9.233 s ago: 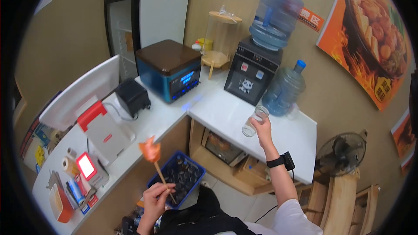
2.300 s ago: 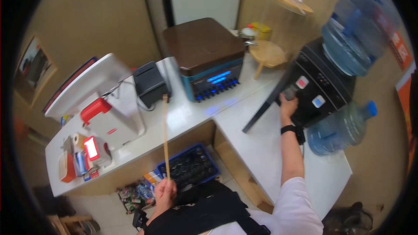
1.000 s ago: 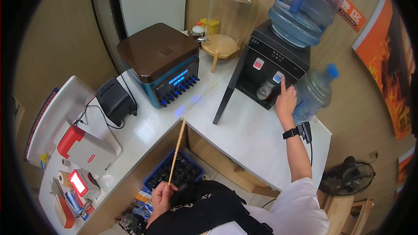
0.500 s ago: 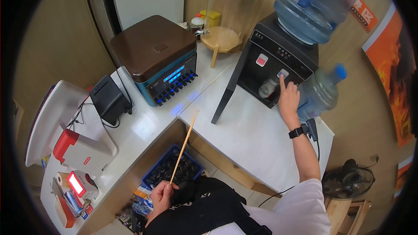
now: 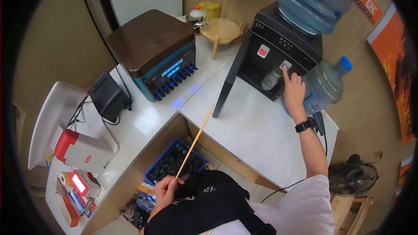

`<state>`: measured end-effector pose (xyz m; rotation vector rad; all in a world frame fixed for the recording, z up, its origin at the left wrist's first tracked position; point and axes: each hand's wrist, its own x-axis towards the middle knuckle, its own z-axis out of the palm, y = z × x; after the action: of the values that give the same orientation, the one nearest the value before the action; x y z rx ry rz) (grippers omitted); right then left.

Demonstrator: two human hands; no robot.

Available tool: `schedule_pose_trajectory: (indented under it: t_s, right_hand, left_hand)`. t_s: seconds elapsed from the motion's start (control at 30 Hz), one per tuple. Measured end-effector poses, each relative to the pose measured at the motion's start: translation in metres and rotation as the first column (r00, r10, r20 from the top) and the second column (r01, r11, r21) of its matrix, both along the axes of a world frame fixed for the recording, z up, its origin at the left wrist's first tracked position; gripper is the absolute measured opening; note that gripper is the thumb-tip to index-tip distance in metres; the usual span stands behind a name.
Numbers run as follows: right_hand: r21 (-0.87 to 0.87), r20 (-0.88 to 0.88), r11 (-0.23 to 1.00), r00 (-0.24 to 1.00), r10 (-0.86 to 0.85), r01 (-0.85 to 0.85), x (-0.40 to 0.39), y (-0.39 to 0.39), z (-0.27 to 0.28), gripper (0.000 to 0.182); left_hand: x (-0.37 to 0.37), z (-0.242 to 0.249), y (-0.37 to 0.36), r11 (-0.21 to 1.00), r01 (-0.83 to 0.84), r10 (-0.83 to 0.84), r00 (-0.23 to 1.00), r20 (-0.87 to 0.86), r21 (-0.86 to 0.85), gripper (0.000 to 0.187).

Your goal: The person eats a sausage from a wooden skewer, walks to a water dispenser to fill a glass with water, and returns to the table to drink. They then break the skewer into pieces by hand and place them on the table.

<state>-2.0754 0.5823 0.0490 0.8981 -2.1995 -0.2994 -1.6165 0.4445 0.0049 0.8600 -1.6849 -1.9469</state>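
My left hand (image 5: 165, 189), low in the view, is closed round the lower end of a thin wooden stick (image 5: 195, 141), whose tip points up and right. My right hand (image 5: 294, 90) reaches to the black water dispenser (image 5: 285, 39), its index finger on the blue-marked button (image 5: 285, 65) and the other fingers curled, holding nothing. Beside that button is a red-marked one (image 5: 263, 51). Under the buttons a clear container (image 5: 271, 79) stands in the dispenser's bay. A large blue water bottle (image 5: 305, 6) sits upside down on top.
The dispenser's black door (image 5: 226, 89) stands open. A brown-lidded machine (image 5: 152, 45) is on the white counter (image 5: 257, 137), with a clear barrel (image 5: 230, 4) behind. Another water bottle (image 5: 326, 85) stands right. Below are a blue crate (image 5: 174, 163) and a fan (image 5: 352, 178).
The view has shifted slightly. The stick's tip has swung right, closer to the dispenser door. My right index finger remains at the blue-marked button.
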Motion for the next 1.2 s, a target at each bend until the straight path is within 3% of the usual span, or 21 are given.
schedule_pose_trajectory:
  t_s: [0.27,1.2]
  right_hand:
    - [0.053,-0.022,0.997,0.998,-0.063,0.064,0.001,0.0,-0.001,0.059]
    - [0.046,-0.061,0.998,0.997,-0.051,0.053,-0.002,0.003,-0.003,0.06]
  left_hand:
    - [0.005,-0.002,0.001,1.0,-0.006,0.006,1.0,-0.026,0.006,0.03]
    - [0.013,-0.002,0.005,1.0,-0.017,0.017,1.0,-0.023,0.009,0.029]
